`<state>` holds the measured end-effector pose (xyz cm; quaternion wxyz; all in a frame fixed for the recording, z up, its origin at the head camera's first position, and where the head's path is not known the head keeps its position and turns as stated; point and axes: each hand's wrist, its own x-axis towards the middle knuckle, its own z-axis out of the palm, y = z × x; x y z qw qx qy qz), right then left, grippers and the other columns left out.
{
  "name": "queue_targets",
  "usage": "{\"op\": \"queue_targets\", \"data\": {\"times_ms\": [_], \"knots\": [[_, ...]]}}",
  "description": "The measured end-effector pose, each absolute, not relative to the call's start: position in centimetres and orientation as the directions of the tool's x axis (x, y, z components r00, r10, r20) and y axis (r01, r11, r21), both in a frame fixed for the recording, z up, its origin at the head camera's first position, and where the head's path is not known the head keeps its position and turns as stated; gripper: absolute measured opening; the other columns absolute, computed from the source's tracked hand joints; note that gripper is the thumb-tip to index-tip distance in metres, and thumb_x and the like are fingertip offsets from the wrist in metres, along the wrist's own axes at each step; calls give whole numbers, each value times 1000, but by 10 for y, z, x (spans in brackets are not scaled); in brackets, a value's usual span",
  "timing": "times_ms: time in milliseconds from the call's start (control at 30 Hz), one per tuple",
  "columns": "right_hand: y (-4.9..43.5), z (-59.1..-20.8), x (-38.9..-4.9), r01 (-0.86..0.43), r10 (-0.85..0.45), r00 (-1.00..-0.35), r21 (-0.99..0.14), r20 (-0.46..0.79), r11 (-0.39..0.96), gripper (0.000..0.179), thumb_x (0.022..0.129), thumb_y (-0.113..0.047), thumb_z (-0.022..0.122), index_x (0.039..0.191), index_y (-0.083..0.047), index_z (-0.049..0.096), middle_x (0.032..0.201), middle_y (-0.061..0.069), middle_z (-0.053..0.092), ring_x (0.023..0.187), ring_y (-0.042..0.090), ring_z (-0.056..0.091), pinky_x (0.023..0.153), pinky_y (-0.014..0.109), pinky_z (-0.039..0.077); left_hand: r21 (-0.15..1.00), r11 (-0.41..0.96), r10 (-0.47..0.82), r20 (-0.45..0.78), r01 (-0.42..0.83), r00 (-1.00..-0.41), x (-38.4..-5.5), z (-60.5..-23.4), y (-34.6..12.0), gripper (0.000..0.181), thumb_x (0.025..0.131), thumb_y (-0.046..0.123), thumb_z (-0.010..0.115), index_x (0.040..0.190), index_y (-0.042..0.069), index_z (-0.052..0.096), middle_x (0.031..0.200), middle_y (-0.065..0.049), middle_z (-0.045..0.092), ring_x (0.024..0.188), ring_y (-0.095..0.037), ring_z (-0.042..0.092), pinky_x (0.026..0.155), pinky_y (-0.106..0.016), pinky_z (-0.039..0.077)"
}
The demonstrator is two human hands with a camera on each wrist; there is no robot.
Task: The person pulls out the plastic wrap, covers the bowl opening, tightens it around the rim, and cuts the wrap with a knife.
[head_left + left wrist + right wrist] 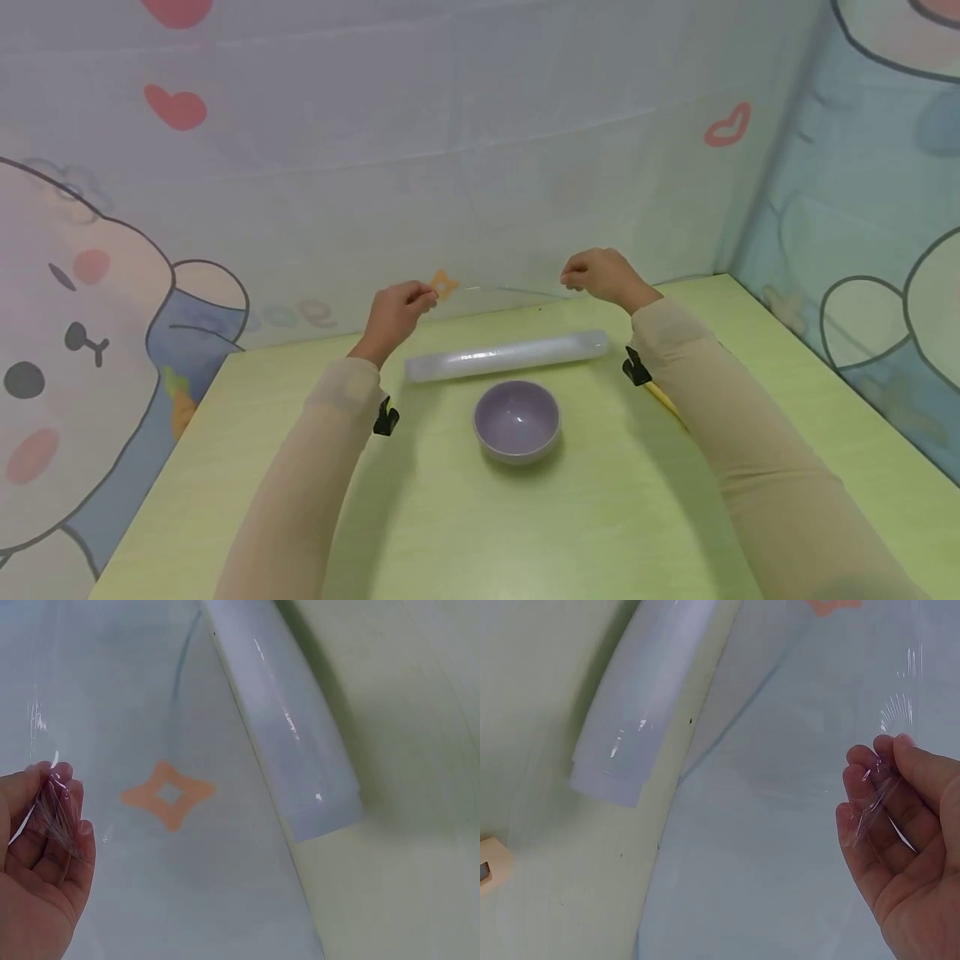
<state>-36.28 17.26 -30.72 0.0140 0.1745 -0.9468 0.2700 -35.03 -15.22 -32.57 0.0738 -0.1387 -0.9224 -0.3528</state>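
Note:
My left hand [396, 317] and right hand [606, 277] are raised over the far side of the table. Each pinches one end of a clear sheet of cling film [39, 720] between thumb and fingers. Crumpled film lies against the fingers in both wrist views. In the head view the stretch between the hands barely shows, except for a thin glint. Below it, a whitish roll of cling film [506, 357] lies sideways on the table. In front of the roll stands a purple bowl [517, 422], upright with nothing visible inside.
The light green table [495, 533] meets a printed cloth wall [480, 192] at the back and another at the right. A yellow object [666, 406] lies on the table, mostly hidden beneath my right forearm. A black clip [386, 417] sits at my left wrist.

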Motion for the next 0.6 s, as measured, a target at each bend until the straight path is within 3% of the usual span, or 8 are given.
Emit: {"op": "queue_targets", "data": {"times_ms": [333, 600], "knots": [[173, -305, -367, -341, -317, -939, -515, 137, 787, 23, 95, -22, 50, 103, -8, 67, 99, 13, 66, 88, 25, 59, 77, 40, 46, 617, 715, 206, 263, 328, -943, -353, -321, -154, 27, 95, 31, 49, 105, 11, 65, 100, -9, 68, 89, -23, 61, 74, -35, 46], [172, -298, -366, -330, -305, -942, -529, 137, 782, 23, 95, -21, 50, 104, -7, 66, 100, 14, 65, 89, 26, 58, 77, 40, 45, 612, 722, 213, 249, 324, -945, -348, -312, -152, 28, 95, 31, 48, 108, 12, 64, 104, -8, 67, 96, -25, 60, 81, -39, 48]]}}
